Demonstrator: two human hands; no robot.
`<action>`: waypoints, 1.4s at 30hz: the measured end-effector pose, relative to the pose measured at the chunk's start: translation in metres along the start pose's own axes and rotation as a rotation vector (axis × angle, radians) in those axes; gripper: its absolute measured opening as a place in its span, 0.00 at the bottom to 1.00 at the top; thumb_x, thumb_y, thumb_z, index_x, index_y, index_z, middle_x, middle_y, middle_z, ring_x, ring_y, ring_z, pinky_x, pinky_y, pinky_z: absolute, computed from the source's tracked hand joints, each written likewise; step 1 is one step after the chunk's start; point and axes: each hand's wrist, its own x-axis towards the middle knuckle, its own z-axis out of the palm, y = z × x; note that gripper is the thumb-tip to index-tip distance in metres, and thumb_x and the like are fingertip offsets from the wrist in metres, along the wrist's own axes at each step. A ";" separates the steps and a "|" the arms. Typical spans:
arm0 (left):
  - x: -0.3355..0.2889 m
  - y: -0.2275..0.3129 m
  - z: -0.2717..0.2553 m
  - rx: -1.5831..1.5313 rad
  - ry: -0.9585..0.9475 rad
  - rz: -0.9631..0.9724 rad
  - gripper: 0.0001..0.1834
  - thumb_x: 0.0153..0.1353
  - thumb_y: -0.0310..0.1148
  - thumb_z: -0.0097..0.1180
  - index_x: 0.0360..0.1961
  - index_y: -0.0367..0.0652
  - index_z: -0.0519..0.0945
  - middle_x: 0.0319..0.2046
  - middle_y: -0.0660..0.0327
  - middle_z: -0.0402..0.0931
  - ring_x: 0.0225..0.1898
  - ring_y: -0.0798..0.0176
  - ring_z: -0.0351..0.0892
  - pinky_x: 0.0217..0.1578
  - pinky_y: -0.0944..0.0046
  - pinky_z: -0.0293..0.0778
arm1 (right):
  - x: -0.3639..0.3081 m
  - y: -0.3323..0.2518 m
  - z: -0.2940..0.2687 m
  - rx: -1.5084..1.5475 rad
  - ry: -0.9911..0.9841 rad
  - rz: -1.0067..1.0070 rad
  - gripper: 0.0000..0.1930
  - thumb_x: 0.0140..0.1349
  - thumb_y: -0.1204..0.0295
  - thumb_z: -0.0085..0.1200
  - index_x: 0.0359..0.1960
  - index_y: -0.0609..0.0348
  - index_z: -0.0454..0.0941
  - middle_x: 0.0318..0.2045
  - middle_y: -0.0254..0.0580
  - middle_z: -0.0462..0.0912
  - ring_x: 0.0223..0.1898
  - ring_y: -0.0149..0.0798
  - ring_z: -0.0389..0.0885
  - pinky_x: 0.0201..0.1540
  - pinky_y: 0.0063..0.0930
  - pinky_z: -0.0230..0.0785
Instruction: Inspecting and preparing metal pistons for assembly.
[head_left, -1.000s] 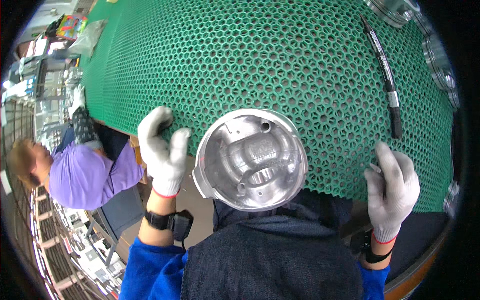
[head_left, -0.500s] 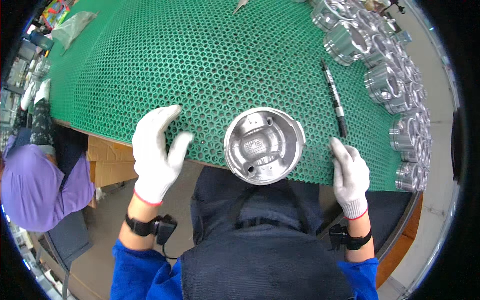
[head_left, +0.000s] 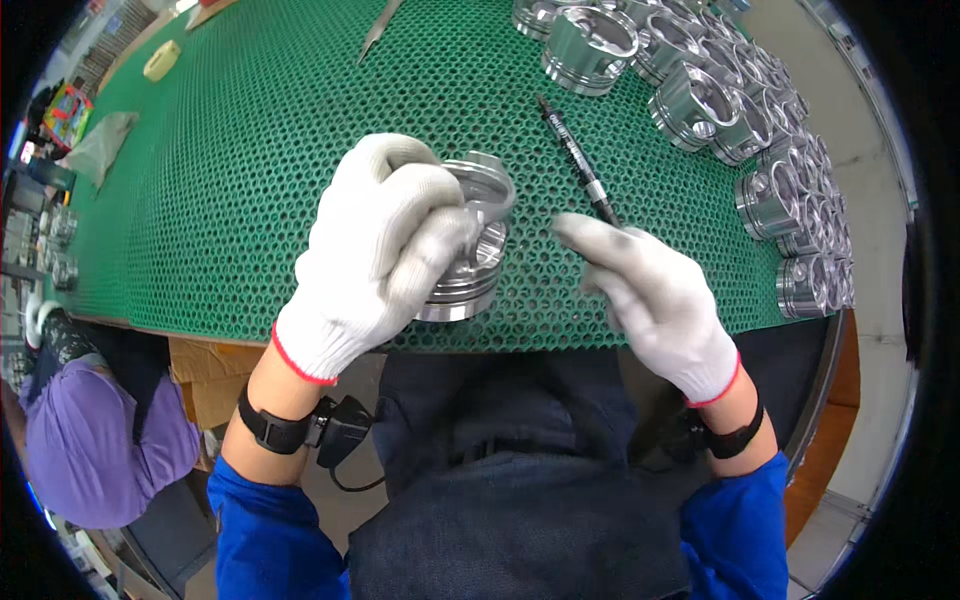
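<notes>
A silver metal piston is at the near middle of the mat, its grooved side toward me. My left hand, in a white knitted glove, has its fingers curled round the left and upper part of it and hides much of it. To the right, my gloved right hand hovers over the mat with index finger and thumb apart, and nothing shows between them. Just past its fingers lies a black and white marker pen, whose near end meets the edge of the hand in view.
A green perforated mat covers the table. Several rows of pistons stand along the right and far right. A pointed metal blade lies at the far side, a yellow tape roll at far left. A person in purple sits at left.
My left hand has closed on the piston, which has turned from its open end facing up to its side showing. My right hand has moved left, and the view has shifted.
</notes>
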 end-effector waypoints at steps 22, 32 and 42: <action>-0.051 0.066 0.016 0.349 -0.290 0.091 0.17 0.45 0.40 0.68 0.35 0.42 0.81 0.25 0.64 0.72 0.31 0.58 0.75 0.38 0.56 0.72 | -0.023 0.026 0.015 1.294 -0.689 0.864 0.19 0.68 0.64 0.48 0.53 0.66 0.73 0.24 0.36 0.75 0.17 0.26 0.74 0.17 0.20 0.70; -0.052 0.041 0.004 0.385 0.040 0.167 0.18 0.42 0.45 0.70 0.29 0.49 0.77 0.27 0.63 0.71 0.32 0.57 0.74 0.32 0.56 0.73 | -0.047 0.036 0.003 1.269 0.209 0.743 0.32 0.63 0.53 0.52 0.61 0.65 0.65 0.22 0.36 0.75 0.15 0.27 0.70 0.13 0.18 0.61; -0.025 0.022 -0.017 0.164 -0.199 0.170 0.17 0.45 0.37 0.68 0.32 0.39 0.76 0.43 0.49 0.74 0.45 0.43 0.75 0.46 0.38 0.71 | -0.011 0.031 -0.019 0.978 0.116 0.043 0.26 0.69 0.59 0.51 0.61 0.66 0.68 0.22 0.35 0.76 0.10 0.21 0.65 0.13 0.14 0.57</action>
